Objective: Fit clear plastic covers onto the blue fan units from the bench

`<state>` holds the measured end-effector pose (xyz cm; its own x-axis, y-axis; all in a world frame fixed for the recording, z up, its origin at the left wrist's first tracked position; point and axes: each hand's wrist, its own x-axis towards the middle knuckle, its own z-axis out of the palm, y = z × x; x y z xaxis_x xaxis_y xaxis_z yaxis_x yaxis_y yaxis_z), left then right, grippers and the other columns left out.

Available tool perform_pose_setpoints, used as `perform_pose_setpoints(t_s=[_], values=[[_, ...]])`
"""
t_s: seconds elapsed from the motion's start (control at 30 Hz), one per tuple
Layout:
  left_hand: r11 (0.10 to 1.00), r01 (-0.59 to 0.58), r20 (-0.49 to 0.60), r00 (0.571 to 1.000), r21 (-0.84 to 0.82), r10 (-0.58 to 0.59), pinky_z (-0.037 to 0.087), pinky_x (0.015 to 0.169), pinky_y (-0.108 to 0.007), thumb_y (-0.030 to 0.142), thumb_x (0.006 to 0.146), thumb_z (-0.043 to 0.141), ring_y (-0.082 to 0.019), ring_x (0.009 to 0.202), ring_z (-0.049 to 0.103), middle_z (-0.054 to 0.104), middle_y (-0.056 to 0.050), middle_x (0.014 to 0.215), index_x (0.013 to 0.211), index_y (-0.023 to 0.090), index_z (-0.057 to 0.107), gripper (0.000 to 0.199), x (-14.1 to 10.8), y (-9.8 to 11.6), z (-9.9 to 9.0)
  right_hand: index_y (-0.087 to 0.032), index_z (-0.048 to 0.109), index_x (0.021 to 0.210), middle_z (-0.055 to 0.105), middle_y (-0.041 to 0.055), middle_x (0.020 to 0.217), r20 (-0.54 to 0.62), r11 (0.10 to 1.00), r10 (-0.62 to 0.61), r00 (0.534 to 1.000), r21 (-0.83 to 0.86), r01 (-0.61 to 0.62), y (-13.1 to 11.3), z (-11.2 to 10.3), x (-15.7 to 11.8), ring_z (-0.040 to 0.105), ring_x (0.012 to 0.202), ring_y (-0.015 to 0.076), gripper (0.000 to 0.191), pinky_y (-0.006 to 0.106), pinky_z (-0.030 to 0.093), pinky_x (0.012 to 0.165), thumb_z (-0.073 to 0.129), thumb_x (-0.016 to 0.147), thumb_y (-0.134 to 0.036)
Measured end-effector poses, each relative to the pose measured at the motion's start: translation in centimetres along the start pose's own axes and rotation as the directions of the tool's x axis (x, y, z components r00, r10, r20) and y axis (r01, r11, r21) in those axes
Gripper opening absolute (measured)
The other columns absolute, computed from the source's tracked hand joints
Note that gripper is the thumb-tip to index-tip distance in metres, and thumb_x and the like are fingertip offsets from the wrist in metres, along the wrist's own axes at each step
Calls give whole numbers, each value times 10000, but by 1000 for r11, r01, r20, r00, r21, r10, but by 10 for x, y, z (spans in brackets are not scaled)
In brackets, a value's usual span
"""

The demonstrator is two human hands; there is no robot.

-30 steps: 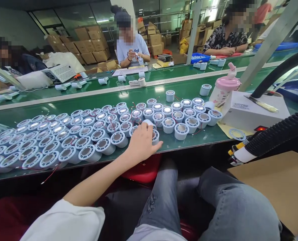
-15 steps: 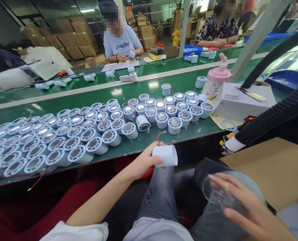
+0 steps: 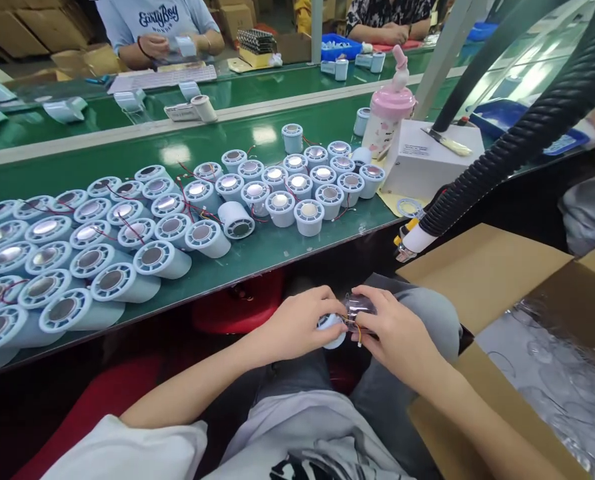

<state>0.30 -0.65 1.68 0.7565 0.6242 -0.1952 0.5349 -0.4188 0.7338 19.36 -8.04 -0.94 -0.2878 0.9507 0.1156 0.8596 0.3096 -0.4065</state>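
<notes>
Above my lap, my left hand (image 3: 310, 320) is wrapped round a light-blue round plastic housing (image 3: 333, 339), its thumb across the front. Thin wires with a small white connector (image 3: 360, 343) hang out between the hands. My right hand (image 3: 387, 327) grips a clear plastic cup-like part (image 3: 360, 305) from the right. The two parts meet end to end; fingers hide where they touch, so I cannot tell whether one sits inside the other. Many similar blue housings (image 3: 162, 259) stand in rows on the green bench, with metal discs on top and red wires among them.
An open carton (image 3: 482, 250) at my right holds several clear parts (image 3: 552, 373). A black ribbed hose (image 3: 507, 147) hangs above it. A grey box (image 3: 422, 157) and a pink-lidded bottle (image 3: 390, 110) stand on the bench (image 3: 257, 267). Co-workers sit across it.
My right hand has come in from the lower right with the clear part to meet the blue housing. My left hand has turned the housing. The view has shifted, showing the open carton.
</notes>
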Motion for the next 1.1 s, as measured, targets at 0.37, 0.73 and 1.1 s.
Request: perform_pose_setpoints(t_s=[0.37,0.73,1.1], values=[[945,-210,-196,967,-251,163,453,963,-356,459,578,828,-209,1050,537,459,-98,1185,1116,227,673,606,5,-28,16,-191,592,678,579,64,1054,46,789,215,976,580,-201,4,-7,-4,585,871,180,336,301,462,744,412,949,-276],[821,-143,22,982,-553,186,487,941,-349,322,665,799,-262,1183,545,560,-116,1301,1294,242,546,683,7,-29,20,-186,545,493,617,70,946,84,454,368,926,853,-258,20,-4,-5,616,894,212,386,297,541,710,524,872,-263],[563,65,90,996,-824,17,507,892,-354,241,717,762,-225,1100,590,535,-113,1309,1343,252,418,714,-1,-25,27,-276,608,1165,569,63,1340,27,776,87,996,626,-85,25,-2,-21,544,1221,275,377,450,486,1013,702,803,-231]])
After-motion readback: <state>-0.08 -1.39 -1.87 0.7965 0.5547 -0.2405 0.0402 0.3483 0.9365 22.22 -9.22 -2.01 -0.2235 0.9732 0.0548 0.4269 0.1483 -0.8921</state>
